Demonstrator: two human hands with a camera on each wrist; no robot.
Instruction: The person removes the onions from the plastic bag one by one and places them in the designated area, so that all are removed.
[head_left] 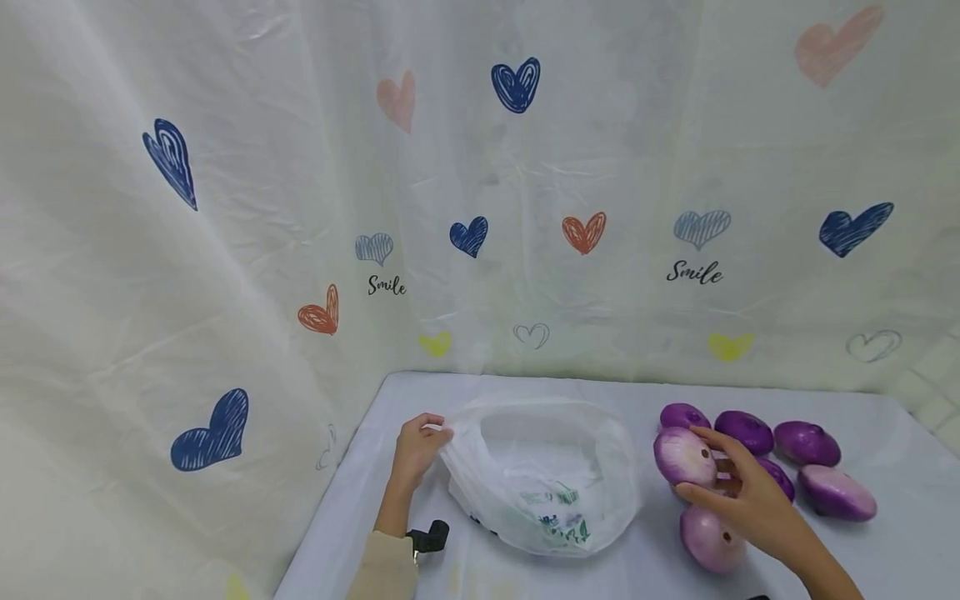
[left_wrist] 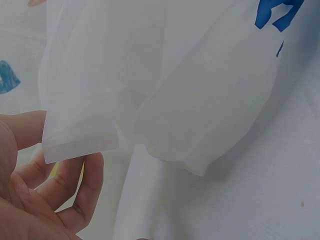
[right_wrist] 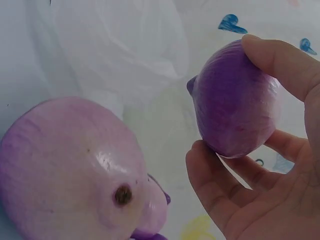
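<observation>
My left hand pinches the left rim of a thin white plastic bag, whose wide mouth stands open on the table. In the left wrist view the bag's edge lies between the thumb and fingers. With its thumb and fingers round it, my right hand holds a purple-and-white onion to the right of the bag. The right wrist view shows this onion raised, with a paler onion close by. Green and purple print marks the bag.
Several more purple onions lie on the right of the table, among them one at the right end and one nearest me. A white curtain with printed hearts hangs behind and to the left of the table.
</observation>
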